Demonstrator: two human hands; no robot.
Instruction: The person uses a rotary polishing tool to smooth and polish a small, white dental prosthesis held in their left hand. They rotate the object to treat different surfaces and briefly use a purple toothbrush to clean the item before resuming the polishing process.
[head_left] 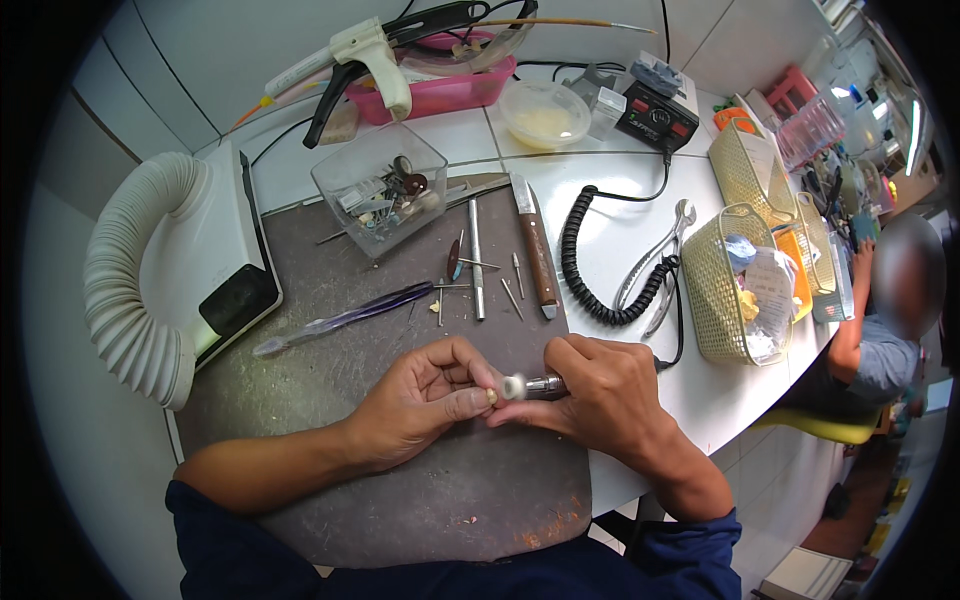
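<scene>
My left hand (pixel 412 408) pinches a small yellowish piece, tooth-like in look (pixel 491 397), between thumb and fingertips. My right hand (pixel 612 394) is wrapped round a metal rotary handpiece (pixel 546 384), which points left. A pale round tip (pixel 514 387), blurred, sits at its end right beside the small piece; whether they touch I cannot tell. Both hands meet low over a dark, scratched work mat (pixel 400 520). Beyond them lie a wooden-handled knife (pixel 536 245), a slim metal rod (pixel 476 260), several small burs (pixel 512 298) and a purple-and-clear toothbrush (pixel 345 319).
A white ribbed hose (pixel 125 285) curves at the left. Behind the mat stand a clear box of small bits (pixel 380 185), a glue gun (pixel 372 65) and a round tub (pixel 545 112). A coiled cord (pixel 580 270), pliers (pixel 650 265) and baskets (pixel 715 300) lie right. Another person sits far right.
</scene>
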